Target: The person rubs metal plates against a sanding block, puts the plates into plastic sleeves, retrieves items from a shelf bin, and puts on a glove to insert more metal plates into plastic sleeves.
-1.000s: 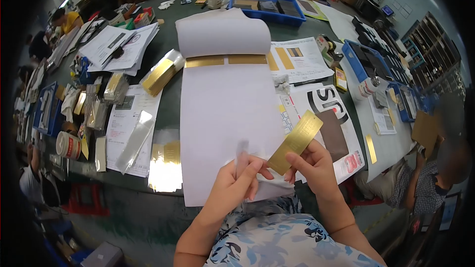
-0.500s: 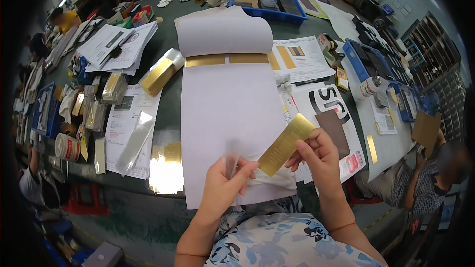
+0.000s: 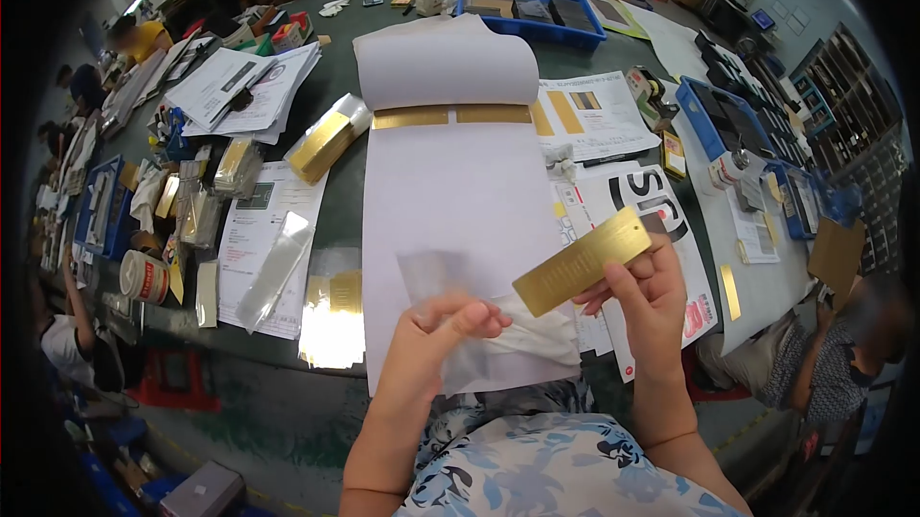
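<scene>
While the left hand (image 3: 426,337) pinches a clear sleeve (image 3: 424,274), the right hand (image 3: 650,292) pinches one gold plate (image 3: 583,262). Location: above the white sheet (image 3: 455,186), right side, toward near edge of the counter (image 3: 345,206).

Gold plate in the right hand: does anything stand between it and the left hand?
Nothing visible: an open gap separates the gold plate, held in the right hand, from the left hand. Blurred clear film is at the left hand, and white cloth shows just below the gap.
</scene>
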`<state>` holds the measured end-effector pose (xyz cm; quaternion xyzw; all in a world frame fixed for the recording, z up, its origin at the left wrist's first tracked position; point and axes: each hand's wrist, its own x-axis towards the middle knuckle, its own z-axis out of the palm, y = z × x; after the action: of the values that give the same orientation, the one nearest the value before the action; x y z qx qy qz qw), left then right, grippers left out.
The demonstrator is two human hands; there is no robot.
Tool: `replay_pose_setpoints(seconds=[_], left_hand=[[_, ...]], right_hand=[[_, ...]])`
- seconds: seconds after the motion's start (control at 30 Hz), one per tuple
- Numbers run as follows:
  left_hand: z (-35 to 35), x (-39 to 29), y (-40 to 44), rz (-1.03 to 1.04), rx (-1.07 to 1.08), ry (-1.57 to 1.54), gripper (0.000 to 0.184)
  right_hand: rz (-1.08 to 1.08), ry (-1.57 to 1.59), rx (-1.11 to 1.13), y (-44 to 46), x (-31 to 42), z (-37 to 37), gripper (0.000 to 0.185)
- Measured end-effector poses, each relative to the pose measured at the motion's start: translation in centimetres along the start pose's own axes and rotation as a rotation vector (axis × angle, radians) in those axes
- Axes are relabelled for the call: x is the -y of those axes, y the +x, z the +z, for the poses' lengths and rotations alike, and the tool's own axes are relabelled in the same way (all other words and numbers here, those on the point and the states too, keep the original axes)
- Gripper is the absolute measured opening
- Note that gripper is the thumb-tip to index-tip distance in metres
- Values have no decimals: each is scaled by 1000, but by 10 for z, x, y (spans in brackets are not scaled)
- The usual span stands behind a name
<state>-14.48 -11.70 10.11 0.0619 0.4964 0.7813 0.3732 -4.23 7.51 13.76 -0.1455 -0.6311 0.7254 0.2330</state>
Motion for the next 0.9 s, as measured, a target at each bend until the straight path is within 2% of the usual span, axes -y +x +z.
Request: replay_pose_setpoints(seconds=[0.07, 0.13, 0.2, 0.33, 0.4, 0.43, 0.53, 0.63, 0.77, 0.87, 0.9], left_hand=[[2, 3, -2, 53, 10, 69, 16], [1, 7, -2, 107, 68, 87, 12], [1, 4, -3, 84, 68, 101, 11], [3, -2, -7, 38, 101, 157, 10], [2, -8, -10, 10, 112, 120, 12], [1, -10, -11, -21, 126, 81, 15], [-7, -7, -11, -34, 153, 111, 19], [3, -7, -16, 10, 99, 183, 16], [-12, -13, -18, 106, 35, 374, 19], [-11, -21, -24, 135, 3, 324, 20], [-8, -22, -24, 144, -16, 309, 20]], right_hand=[[-135, -61, 6, 1, 6, 0, 22], [-176, -72, 8, 1, 16, 2, 23], [-346, -86, 16, 2, 21, 5, 24], [-403, -47, 65, 2, 23, 15, 29], [-497, -477, 180, 7, 16, 10, 32], [-378, -369, 194, 5, 15, 11, 34], [-291, -536, 301, 4, 24, 16, 42], [-213, -483, 367, 1, 20, 23, 50], [-198, -475, 345, 3, 14, 18, 49], [-282, -580, 449, -3, 11, 30, 41], [-295, -604, 557, -6, 5, 33, 41]])
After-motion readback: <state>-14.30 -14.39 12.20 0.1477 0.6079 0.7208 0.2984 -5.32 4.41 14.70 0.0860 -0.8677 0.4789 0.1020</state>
